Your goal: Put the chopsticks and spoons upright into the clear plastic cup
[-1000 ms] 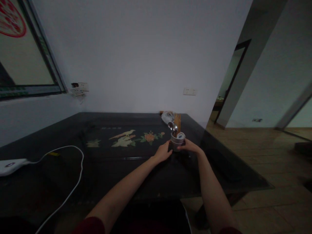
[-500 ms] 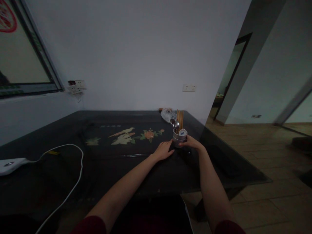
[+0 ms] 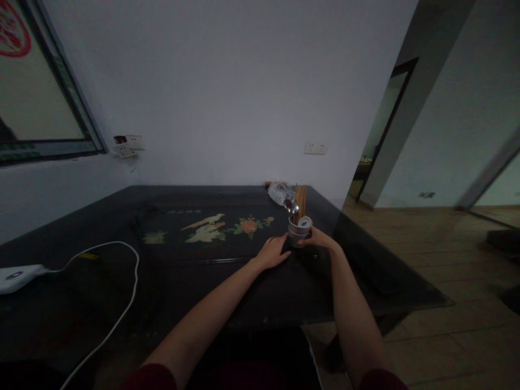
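A small stack of pale bowls stands on the dark table, right of its flower picture. Wooden chopsticks and shiny metal spoons stick up out of the top bowl. In it also leans a small white round piece with a blue mark, perhaps a cup. My right hand wraps the right side of the bowls, thumb toward me. Close to their left side my left hand lies with fingers stretched out and thumb apart. Whether its fingertips touch the bowls I cannot tell.
Behind the bowls lies a clear plastic bag near the wall. A white power strip with a looping white cable occupies the table's left side. A dark flat object rests right of my right forearm.
The view has shifted very slightly. Both hands and the bowls stay in nearly the same place.
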`<state>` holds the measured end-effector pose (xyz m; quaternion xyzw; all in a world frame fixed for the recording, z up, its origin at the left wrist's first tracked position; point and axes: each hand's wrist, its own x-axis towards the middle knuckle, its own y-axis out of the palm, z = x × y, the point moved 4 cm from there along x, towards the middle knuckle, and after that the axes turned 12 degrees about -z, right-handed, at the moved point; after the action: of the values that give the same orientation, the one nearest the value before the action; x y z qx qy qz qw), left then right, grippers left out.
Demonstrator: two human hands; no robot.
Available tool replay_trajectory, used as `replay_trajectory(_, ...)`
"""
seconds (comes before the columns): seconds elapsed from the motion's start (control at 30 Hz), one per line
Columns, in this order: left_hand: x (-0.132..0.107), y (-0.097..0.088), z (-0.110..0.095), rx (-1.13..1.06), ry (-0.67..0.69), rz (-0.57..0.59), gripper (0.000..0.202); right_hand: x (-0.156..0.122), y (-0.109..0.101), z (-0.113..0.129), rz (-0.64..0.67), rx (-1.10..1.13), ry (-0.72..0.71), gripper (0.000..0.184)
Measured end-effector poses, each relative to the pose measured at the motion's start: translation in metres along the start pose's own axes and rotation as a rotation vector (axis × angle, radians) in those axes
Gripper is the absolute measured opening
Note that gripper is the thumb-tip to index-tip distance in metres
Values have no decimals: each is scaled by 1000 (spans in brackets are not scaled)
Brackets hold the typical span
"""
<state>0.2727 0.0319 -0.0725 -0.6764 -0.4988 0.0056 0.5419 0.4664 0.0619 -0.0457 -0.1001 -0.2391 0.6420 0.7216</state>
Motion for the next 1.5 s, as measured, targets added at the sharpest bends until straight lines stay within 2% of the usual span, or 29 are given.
replay_trajectory(0.17, 0, -3, -1, -15, -6, -16, 65, 1, 1, -1, -15, -28, -10, 70)
replay_trajectory(0.3, 0, -3, -1, -11, 1, -16, 64, -1, -5, -5, -15, -77, -2, 58)
replay_trajectory(0.47, -1, -9, 3, -46, -51, -91, 57, -15, -30, -5, -98, -483, 64, 32)
replay_trajectory(0.53, 1, -16, 7, -92, -82, -133, 53, -24, -30, 5, -83, -600, 79, 26)
replay_trajectory(0.63, 5, -33, 19, -199, -166, -217, 42, -35, -7, 36, -35, -584, -33, 17)
replay_trajectory(0.73, 6, -52, 38, -367, -302, -284, 29, -39, 41, 78, 43, -375, -246, 15)
replay_trajectory(0.8, 0, -62, 53, -493, -407, -331, 24, -39, 79, 100, 114, -291, -333, 18)
replay_trajectory(0.9, -20, -71, 77, -651, -565, -429, 27, -36, 130, 116, 213, -200, -391, 20)
replay_trajectory(1.0, -41, -75, 93, -695, -624, -496, 31, -35, 164, 114, 223, -73, -414, 25)
replay_trajectory(1.07, -48, -79, 97, -639, -589, -495, 31, -36, 177, 108, 214, -3, -458, 18)
replay_trajectory(1.17, -49, -86, 95, -488, -492, -410, 31, -38, 187, 97, 217, 53, -481, 16)
replay_trajectory(1.3, -47, -90, 89, -382, -439, -333, 33, -39, 189, 86, 182, 104, -443, 20)
replay_trajectory(1.5, -48, -86, 77, -324, -388, -301, 36, -40, 187, 78, 176, 119, -396, 23)
